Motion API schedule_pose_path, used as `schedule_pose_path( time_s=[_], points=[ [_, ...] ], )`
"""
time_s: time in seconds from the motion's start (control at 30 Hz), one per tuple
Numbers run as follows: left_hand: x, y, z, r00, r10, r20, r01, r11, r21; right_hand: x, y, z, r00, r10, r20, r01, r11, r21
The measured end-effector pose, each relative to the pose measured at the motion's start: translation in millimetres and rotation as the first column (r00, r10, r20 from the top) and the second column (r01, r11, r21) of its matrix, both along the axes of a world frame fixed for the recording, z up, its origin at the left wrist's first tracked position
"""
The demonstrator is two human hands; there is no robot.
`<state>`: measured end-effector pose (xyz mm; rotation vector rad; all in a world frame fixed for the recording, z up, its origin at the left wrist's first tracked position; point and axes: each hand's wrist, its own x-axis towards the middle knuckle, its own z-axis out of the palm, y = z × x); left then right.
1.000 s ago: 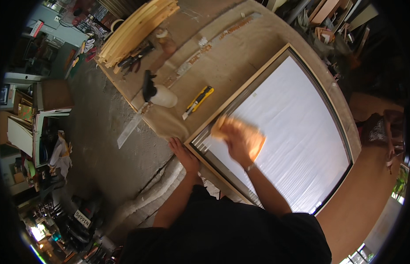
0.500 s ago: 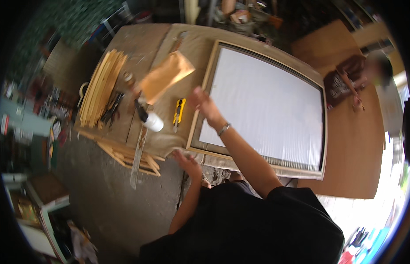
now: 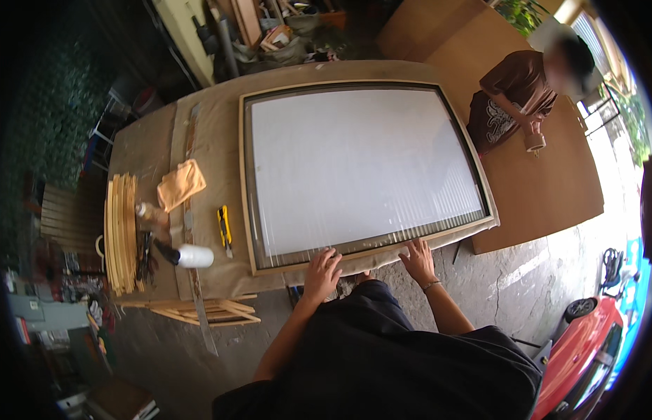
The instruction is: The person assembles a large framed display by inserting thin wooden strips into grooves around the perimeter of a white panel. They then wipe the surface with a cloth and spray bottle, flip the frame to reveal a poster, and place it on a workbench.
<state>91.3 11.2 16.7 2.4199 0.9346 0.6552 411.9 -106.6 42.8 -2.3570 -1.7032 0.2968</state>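
Note:
A large framed panel [image 3: 361, 161] lies flat on a cloth-covered table, with a pale wooden rim, a dark inner border and a white, shiny surface. My left hand [image 3: 322, 274] rests with fingers extended over the rim's near edge. Farther right, my right hand [image 3: 418, 262] touches or hovers just at the same near edge, its fingers spread; contact is hard to tell. Neither hand holds anything. Left of the panel lie a yellow utility knife [image 3: 224, 227], a white bottle with a black top [image 3: 194, 256] and a folded orange cloth [image 3: 181, 185].
Wooden strips [image 3: 121, 231] are stacked at the table's left end, dark tools beside them. A long metal ruler [image 3: 200, 315] juts past the near edge. At right, another person [image 3: 515, 98] holds a roundish object beside large brown boards [image 3: 543, 182]. More strips [image 3: 214, 310] lie below the table.
The orange cloth, in mid-air before, now lies on the table. My right hand has drawn back from above the panel to its near edge. My left hand has come onto the rim.

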Motion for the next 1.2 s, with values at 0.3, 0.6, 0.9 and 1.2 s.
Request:
schedule_pose_path(
  time_s=[0.3,0.6,0.9,1.2],
  points=[
    [88,9,-17,0.979,-0.115,-0.17,0.114,0.993,-0.013,58,2,-35,0.985,0.175,-0.003,-0.174,0.98,0.095],
    [117,-8,-27,0.987,0.068,-0.143,-0.059,0.996,0.061,95,9,-54,0.922,0.377,-0.086,-0.369,0.924,0.097],
    [129,-3,-20,0.985,-0.016,-0.175,0.023,0.999,0.036,86,10,-49,0.942,0.333,-0.046,-0.329,0.941,0.084],
    [134,-6,-16,0.987,-0.049,-0.152,0.057,0.997,0.047,86,8,-38,0.936,0.35,0.041,-0.352,0.935,0.052]
  ],
)
